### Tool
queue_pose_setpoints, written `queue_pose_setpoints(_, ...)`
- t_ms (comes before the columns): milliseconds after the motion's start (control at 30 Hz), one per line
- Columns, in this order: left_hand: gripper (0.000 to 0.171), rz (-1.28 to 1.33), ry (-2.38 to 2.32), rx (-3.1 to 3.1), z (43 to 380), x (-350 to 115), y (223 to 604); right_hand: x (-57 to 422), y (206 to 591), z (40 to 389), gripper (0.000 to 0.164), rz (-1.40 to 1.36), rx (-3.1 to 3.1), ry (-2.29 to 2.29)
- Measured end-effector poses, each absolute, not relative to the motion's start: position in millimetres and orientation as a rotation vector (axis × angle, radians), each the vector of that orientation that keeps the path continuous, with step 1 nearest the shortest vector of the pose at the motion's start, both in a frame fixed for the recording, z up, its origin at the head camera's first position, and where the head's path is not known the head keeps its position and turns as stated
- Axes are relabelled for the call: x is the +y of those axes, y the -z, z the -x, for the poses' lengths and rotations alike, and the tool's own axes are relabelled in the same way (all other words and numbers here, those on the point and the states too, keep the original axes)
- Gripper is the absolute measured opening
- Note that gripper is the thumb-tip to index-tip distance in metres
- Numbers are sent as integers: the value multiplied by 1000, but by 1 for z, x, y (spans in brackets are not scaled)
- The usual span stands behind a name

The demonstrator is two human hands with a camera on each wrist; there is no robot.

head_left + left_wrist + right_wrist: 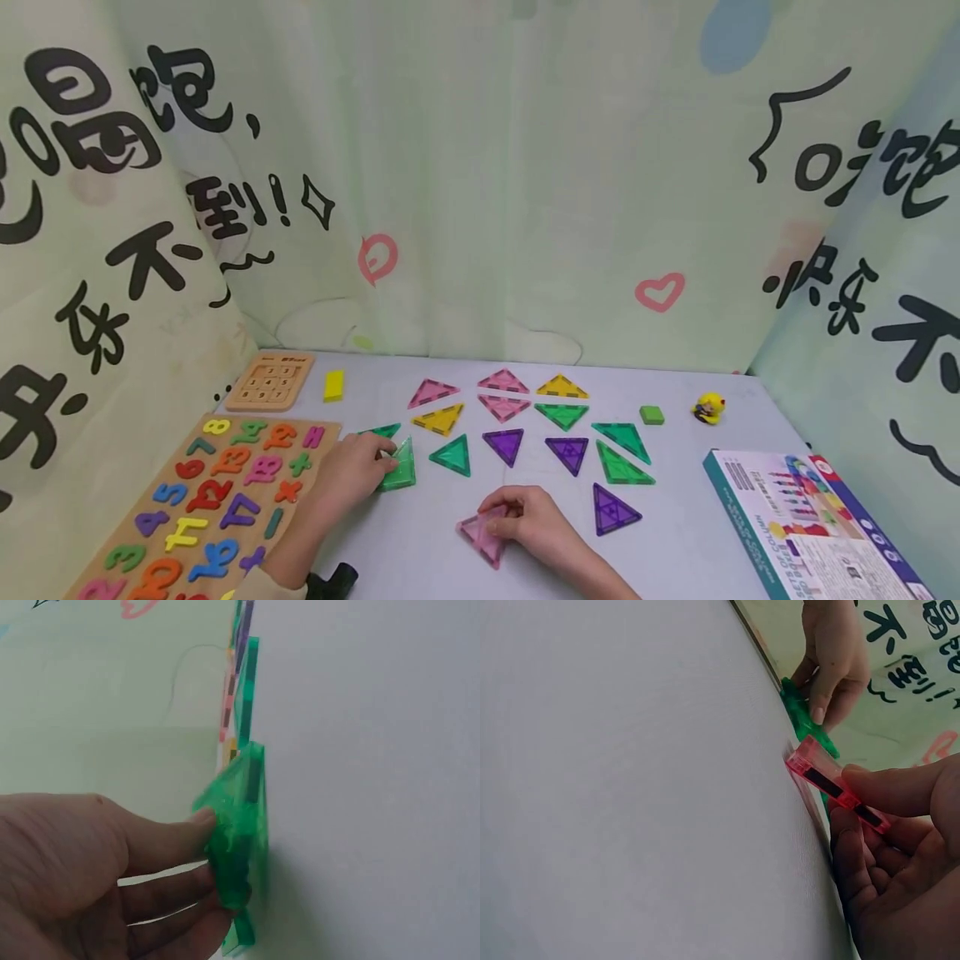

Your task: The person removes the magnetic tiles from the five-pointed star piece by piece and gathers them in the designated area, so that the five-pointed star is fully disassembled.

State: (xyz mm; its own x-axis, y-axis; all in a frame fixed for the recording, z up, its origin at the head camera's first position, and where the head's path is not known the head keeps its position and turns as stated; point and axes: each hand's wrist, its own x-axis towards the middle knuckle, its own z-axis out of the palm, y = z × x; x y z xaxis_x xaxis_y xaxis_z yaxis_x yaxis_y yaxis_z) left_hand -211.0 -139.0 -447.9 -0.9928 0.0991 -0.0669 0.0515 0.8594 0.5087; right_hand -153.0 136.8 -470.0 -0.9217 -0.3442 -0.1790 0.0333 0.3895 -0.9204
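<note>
My left hand [351,468] pinches a translucent green triangular magnetic tile [403,471] between thumb and fingers, beside the number board. Part of another green tile [386,430] peeks out behind that hand. In the left wrist view, the thumb presses on the face of the held green tile [236,802], with the fingers behind it. Nearer the front, my right hand [536,527] pinches a pink triangular magnetic tile [480,537]. The right wrist view has this pink tile [836,787] tilted close over the white table, dark magnets along its edge.
Several pink, yellow, green and purple tiles [564,417] lie spread across the table's middle. A wooden number board [255,483] is at left, a small numbered board [270,382] behind it. At right stand a box [817,525], a green block [652,415] and a yellow duck figure [708,408].
</note>
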Motion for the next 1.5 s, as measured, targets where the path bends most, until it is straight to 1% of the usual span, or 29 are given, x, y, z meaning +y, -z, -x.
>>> queue_pose_setpoints(133, 12, -116, -750, 3049, 213, -136, 453, 135, 472, 153, 20, 268, 2304, 1549)
queue_pose_setpoints(233, 8, -120, -705, 3109, 213, -132, 455, 134, 472, 153, 20, 258, 2297, 1551)
queue_pose_setpoints(600, 11, -148, -563, 3175, 208, -124, 452, 138, 473, 153, 23, 224, 2281, 1590)
queue_pose_setpoints(700, 11, -182, -639, 3145, 204, -121, 448, 138, 473, 153, 26, 174, 2274, 1633)
queue_pose_setpoints(833, 9, -321, -887, 2916, 194, -110, 443, 138, 472, 154, 28, 100, 2225, 1723)
queue_pose_setpoints(933, 9, -439, -1020, 2685, 186, -98, 443, 138, 472, 155, 29, 99, 2167, 1785)
queue_pose_setpoints(1100, 7, -539, -1137, 2449, 177, -82, 451, 139, 472, 154, 28, 139, 2083, 1846)
queue_pose_setpoints(1267, 5, -541, -1144, 2432, 175, -83, 454, 138, 472, 153, 28, 145, 2094, 1832)
queue_pose_setpoints(1500, 9, -417, -1022, 2544, 175, -98, 444, 137, 471, 153, 22, 149, 2155, 1756)
